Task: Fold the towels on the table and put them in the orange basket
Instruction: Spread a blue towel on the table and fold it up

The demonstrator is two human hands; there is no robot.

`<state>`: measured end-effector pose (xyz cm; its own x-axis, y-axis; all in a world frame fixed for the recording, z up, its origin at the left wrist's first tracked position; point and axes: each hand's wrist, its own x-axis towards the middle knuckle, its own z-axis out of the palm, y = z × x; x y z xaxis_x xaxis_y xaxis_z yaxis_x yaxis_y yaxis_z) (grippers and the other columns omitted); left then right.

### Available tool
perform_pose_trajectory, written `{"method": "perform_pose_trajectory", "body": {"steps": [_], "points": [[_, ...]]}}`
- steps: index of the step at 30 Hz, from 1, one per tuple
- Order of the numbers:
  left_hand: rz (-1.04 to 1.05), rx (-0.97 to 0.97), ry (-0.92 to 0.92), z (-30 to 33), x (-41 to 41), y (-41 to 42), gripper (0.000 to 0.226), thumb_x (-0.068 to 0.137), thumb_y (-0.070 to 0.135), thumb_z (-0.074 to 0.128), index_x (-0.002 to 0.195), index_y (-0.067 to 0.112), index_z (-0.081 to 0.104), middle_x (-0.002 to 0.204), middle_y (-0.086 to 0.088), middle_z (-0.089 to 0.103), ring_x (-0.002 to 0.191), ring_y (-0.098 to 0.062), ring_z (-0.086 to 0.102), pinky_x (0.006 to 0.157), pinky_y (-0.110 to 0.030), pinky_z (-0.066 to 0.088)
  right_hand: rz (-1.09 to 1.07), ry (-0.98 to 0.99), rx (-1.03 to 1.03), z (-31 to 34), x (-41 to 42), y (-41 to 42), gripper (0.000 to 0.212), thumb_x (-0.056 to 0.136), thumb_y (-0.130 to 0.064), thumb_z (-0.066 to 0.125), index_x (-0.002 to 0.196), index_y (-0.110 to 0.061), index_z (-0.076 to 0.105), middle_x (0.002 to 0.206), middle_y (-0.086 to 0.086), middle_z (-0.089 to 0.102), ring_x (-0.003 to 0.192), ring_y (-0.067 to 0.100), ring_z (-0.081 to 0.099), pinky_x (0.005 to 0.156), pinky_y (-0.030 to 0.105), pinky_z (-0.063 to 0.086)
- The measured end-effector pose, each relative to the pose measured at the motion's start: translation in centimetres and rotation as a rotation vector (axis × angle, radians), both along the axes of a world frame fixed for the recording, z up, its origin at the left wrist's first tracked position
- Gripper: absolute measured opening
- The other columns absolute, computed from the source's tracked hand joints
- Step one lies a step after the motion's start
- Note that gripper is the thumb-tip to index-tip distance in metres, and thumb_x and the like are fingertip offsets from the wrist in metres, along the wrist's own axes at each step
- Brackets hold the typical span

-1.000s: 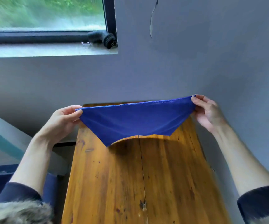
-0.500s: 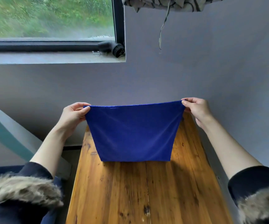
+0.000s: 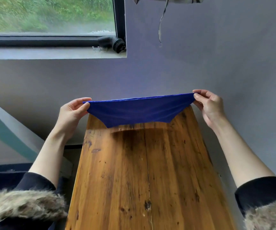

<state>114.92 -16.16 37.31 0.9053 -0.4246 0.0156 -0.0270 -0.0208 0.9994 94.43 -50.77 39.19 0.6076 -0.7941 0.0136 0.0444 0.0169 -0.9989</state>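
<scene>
The towel (image 3: pixel 139 112), judged soft and light, is pinched at its top corners by the left hand (image 3: pixel 71 112) and right hand (image 3: pixel 210 105), sagging between.

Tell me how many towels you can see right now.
1. A blue towel is stretched in the air over the far end of the wooden table, pinched at its corners by the left hand and the right hand. Others may lie out of frame.

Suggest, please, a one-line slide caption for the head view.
Both hands, left hand and right hand, pinch a blue towel by its corners above the wooden table.
</scene>
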Motion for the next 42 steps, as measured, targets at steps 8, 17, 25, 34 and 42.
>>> {"method": "perform_pose_trajectory", "body": {"steps": [8,17,25,34,42], "points": [[-0.145,0.353,0.285,-10.1,-6.8,4.7,0.009,0.086,0.01,0.064,0.087,0.014,0.072,0.085,-0.006,0.071,0.078,-0.013,0.063,0.076,-0.023,0.05,0.111,0.393,0.085,-9.8,-8.5,3.1,0.019,0.086,0.001,0.059,0.081,-0.015,0.068,0.087,0.009,0.064,0.076,0.013,0.059,0.062,0.011,0.049],[-0.19,0.541,0.542,-15.1,-11.4,6.8,0.009,0.088,0.009,0.061,0.095,0.006,0.068,0.094,-0.012,0.069,0.084,-0.017,0.065,0.067,-0.025,0.054,0.126,0.736,0.213,-16.6,-12.9,5.7,0.016,0.087,0.0,0.058,0.101,-0.003,0.065,0.097,0.014,0.065,0.089,0.025,0.061,0.071,0.03,0.05],[-0.066,0.607,0.381,-17.2,-8.5,2.6,0.012,0.091,0.005,0.056,0.097,0.005,0.067,0.092,-0.008,0.066,0.081,-0.014,0.061,0.065,-0.021,0.049,-0.001,0.745,0.183,-20.1,-9.2,4.3,0.015,0.086,-0.002,0.058,0.097,-0.011,0.064,0.098,0.011,0.064,0.089,0.022,0.061,0.076,0.032,0.05],[0.047,0.726,0.428,-23.5,-5.3,-0.6,0.008,0.086,0.008,0.064,0.094,0.009,0.067,0.094,-0.007,0.065,0.082,-0.019,0.06,0.078,-0.03,0.052,-0.019,0.813,0.144,-25.8,-6.0,1.8,0.018,0.086,-0.003,0.06,0.103,-0.009,0.064,0.095,0.009,0.064,0.088,0.018,0.059,0.07,0.02,0.047],[0.092,0.741,0.413,-25.8,-4.1,-1.4,0.004,0.087,0.015,0.063,0.089,0.018,0.066,0.092,-0.002,0.066,0.079,-0.014,0.059,0.082,-0.032,0.051,-0.06,0.804,0.078,-28.7,-4.4,1.7,0.017,0.088,-0.005,0.056,0.098,-0.018,0.062,0.093,0.005,0.063,0.085,0.017,0.059,0.069,0.023,0.043]]}}
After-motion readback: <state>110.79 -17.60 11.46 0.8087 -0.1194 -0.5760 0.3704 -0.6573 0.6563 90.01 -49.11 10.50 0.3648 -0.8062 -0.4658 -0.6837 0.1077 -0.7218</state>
